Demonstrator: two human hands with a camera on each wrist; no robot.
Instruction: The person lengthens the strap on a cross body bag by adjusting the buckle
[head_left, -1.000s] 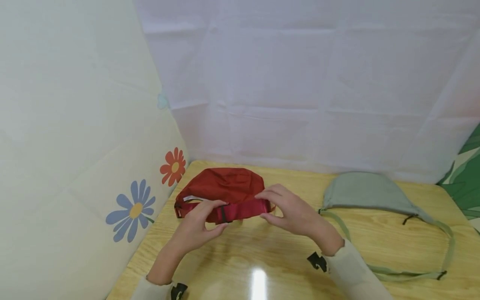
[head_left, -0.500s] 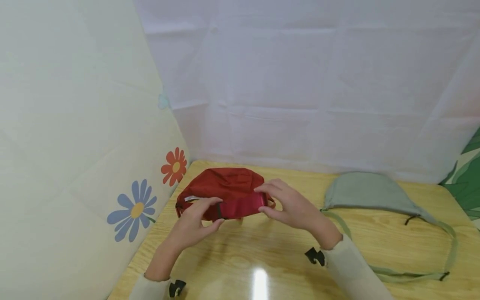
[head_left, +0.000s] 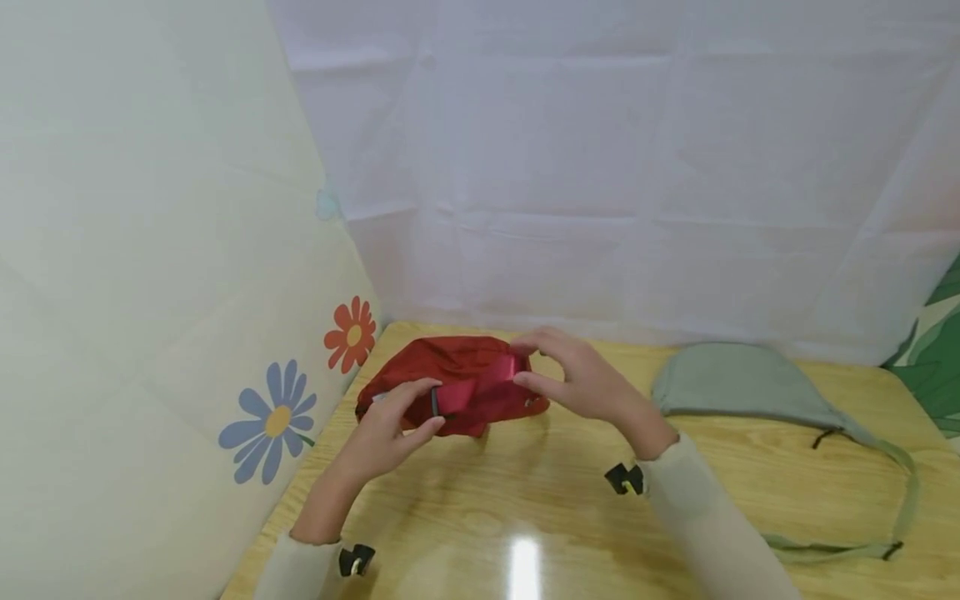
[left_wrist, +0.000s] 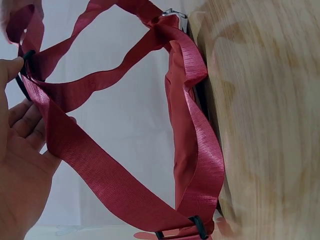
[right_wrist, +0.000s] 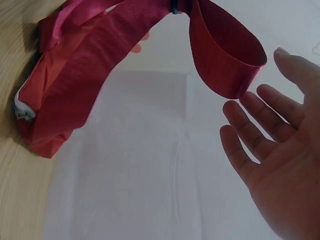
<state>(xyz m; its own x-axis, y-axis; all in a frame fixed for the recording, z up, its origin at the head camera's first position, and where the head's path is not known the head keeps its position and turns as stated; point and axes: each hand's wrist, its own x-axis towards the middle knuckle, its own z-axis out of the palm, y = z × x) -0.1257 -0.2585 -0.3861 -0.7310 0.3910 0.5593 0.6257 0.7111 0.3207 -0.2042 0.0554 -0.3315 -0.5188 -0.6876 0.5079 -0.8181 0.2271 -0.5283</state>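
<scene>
A red waist bag [head_left: 442, 358] lies on the table at the left, its red webbing strap [left_wrist: 110, 180] raised in front of it. My left hand [head_left: 378, 437] pinches the strap at a black slider buckle [left_wrist: 27, 62], thumb on one side and fingers behind. From that buckle the strap extends in a folded loop [right_wrist: 232, 60]. Close to the loop's end is my right hand [right_wrist: 280, 150], fingers spread and slightly bent; the thumb stands apart from the webbing, while a fingertip is at or very near its edge. Another black buckle [left_wrist: 198, 227] sits lower on the strap.
On the right of the wooden table [head_left: 570, 517] lies a grey-green waist bag [head_left: 742, 379], its strap [head_left: 832, 550] looped toward the front. A white cloth wall [head_left: 525, 167] stands behind, and a flower-printed one [head_left: 150, 250] at the left. Small black fittings [head_left: 356, 560] are at both sleeves.
The right hand has risen slightly and loosened from the strap's end, which it gripped earlier. The stretched strap has slackened into a fold. The left hand keeps its pinch and has shifted up a little.
</scene>
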